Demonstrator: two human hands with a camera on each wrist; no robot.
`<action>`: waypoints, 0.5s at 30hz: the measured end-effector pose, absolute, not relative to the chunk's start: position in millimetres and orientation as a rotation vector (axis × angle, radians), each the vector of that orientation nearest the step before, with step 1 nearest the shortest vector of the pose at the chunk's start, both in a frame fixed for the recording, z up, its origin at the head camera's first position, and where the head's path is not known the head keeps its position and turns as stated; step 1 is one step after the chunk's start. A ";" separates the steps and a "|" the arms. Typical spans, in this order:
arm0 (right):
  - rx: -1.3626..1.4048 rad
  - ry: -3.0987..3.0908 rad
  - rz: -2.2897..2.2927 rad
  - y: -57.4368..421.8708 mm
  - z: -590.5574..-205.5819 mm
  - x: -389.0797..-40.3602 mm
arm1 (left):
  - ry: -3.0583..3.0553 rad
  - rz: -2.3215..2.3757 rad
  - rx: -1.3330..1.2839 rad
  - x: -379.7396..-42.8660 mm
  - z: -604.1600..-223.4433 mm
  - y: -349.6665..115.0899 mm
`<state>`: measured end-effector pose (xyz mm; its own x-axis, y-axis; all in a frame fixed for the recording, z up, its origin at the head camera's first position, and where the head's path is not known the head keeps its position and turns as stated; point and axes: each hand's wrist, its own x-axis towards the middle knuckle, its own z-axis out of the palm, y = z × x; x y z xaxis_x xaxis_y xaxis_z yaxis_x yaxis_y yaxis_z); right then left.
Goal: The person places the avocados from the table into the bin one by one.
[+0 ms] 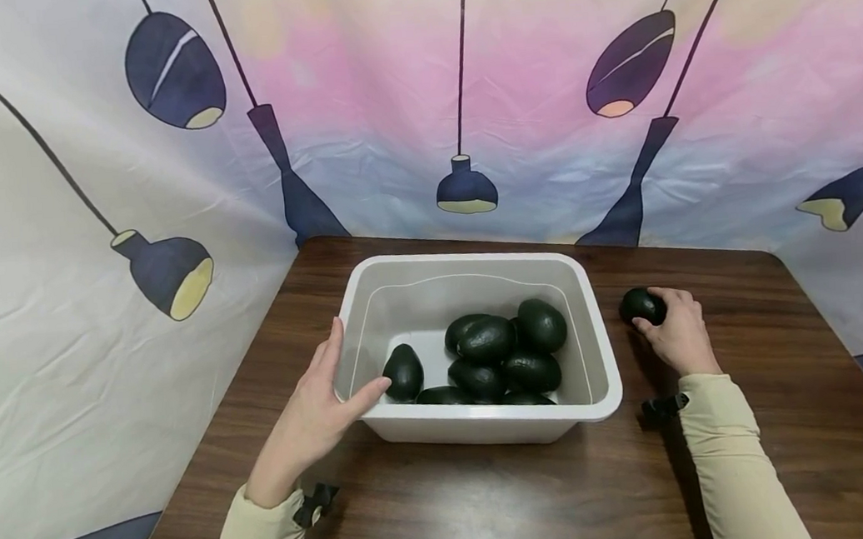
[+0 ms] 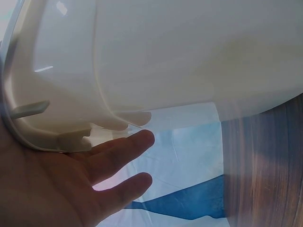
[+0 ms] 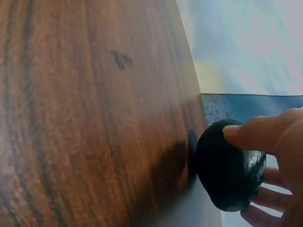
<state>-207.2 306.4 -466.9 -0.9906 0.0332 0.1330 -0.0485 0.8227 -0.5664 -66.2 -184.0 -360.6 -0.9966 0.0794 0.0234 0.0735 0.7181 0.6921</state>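
In the head view, a white plastic bin (image 1: 487, 417) holds several dark green avocados (image 1: 486, 338), most of them heaped toward its right side. One avocado (image 1: 404, 373) lies apart near the bin's left wall. My left hand (image 1: 314, 411) rests at the front left corner of the bin, thumb over the rim and straight fingers along the outside, as the left wrist view also shows. To the right of the bin, my right hand (image 1: 679, 333) grips a single avocado (image 3: 227, 165) between thumb and fingers, close over the table.
The bin stands on a dark wood-grain table (image 1: 493, 499). A fabric backdrop (image 1: 388, 80) printed with hanging lamps rises behind the table and along its left. Black wrist straps (image 1: 664, 408) show at the sleeves.
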 end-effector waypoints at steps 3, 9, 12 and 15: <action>-0.020 -2.864 0.913 306.6 -467.4 -207.4 | 2.905 1.173 0.125 -65.7 -360.6 -184.0; -0.057 -2.812 0.942 307.4 -470.3 -205.5 | 2.908 1.173 0.116 -65.0 -360.9 -183.8; -0.068 -2.782 0.942 307.8 -471.8 -202.5 | 2.908 1.170 0.116 -64.8 -360.9 -183.6; -0.085 -2.746 0.958 307.8 -469.3 -198.7 | 2.907 1.167 0.118 -65.1 -360.3 -183.4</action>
<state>-198.7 307.8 -469.3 -0.9716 0.1302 0.1978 -0.0211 0.7843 -0.6200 -65.1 -183.4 -360.3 -0.9972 0.0721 0.0219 0.0672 0.7200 0.6907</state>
